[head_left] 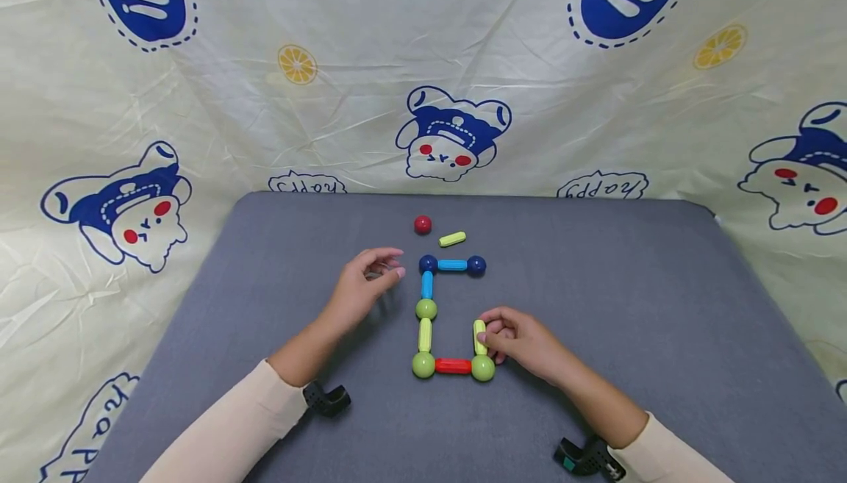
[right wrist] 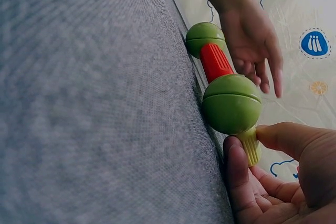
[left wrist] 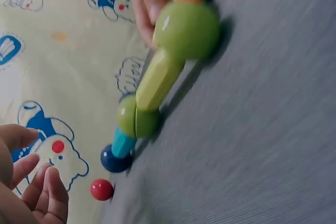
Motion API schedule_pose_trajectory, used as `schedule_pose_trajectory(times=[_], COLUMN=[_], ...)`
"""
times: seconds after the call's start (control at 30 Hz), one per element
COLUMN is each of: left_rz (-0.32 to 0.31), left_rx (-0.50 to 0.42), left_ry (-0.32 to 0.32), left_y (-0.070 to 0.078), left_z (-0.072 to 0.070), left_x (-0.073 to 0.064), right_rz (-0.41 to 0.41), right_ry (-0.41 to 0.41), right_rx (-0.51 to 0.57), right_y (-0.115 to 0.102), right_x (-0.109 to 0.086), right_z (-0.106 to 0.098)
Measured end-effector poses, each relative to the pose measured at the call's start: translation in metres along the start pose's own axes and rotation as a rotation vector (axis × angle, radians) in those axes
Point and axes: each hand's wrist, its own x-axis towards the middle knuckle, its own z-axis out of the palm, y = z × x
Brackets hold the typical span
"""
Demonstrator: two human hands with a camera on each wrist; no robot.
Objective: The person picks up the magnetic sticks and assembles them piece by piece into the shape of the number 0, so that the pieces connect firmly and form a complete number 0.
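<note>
My right hand (head_left: 519, 342) pinches a yellow-green rod (head_left: 479, 337) between thumb and fingers. In the right wrist view that rod (right wrist: 250, 149) meets a green ball (right wrist: 232, 104). A red rod (head_left: 453, 366) joins this ball to another green ball (head_left: 423, 365). From there a yellow-green rod (head_left: 426, 336), a green ball (head_left: 426, 309) and a blue rod (head_left: 427, 285) run up to a dark blue ball (head_left: 428, 265). A second blue rod (head_left: 452, 265) ends at another dark blue ball (head_left: 476, 266). My left hand (head_left: 360, 284), holding nothing, hovers left of the chain with loosely bent fingers.
Beyond the chain, a red ball (head_left: 422, 225) and a loose yellow-green rod (head_left: 453, 239) lie on the grey tabletop (head_left: 629, 270). A printed cloth (head_left: 370, 123) hangs behind the table's far edge. Each wrist wears a black band.
</note>
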Motion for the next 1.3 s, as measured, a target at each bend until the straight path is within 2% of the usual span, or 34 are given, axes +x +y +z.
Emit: schedule_pose_trajectory(times=[0.2,0.43,0.57,0.67,0.8,0.97,1.3], left_rz=[-0.071,-0.081,-0.086,-0.073,-0.047,-0.045,-0.081], left_rx=[0.009,0.069,0.132,0.221,0.337,0.425,0.488], left_ry=[0.035,0.034,0.024,0.01,-0.013,-0.039,-0.054], left_y=[-0.003,-0.007,-0.012,-0.015,-0.018,-0.017,-0.014], left_z=[0.005,0.008,0.01,0.013,0.02,0.027,0.033], left_x=[0.034,0.072,0.091,0.102,0.113,0.121,0.129], right_rz=[-0.003,0.0,0.001,0.002,0.001,0.002,0.013], right_ry=[-0.002,-0.003,-0.004,0.0,0.0,-0.003,0.002], right_rx=[0.001,0.007,0.01,0.005,0.003,0.004,0.006], right_y=[0.0,-0.001,-0.001,-0.001,-0.001,-0.001,-0.002], right_x=[0.0,0.0,0.0,0.0,0.0,0.0,-0.001], right_z=[0.0,0.0,0.0,0.0,0.0,0.001,0.0])
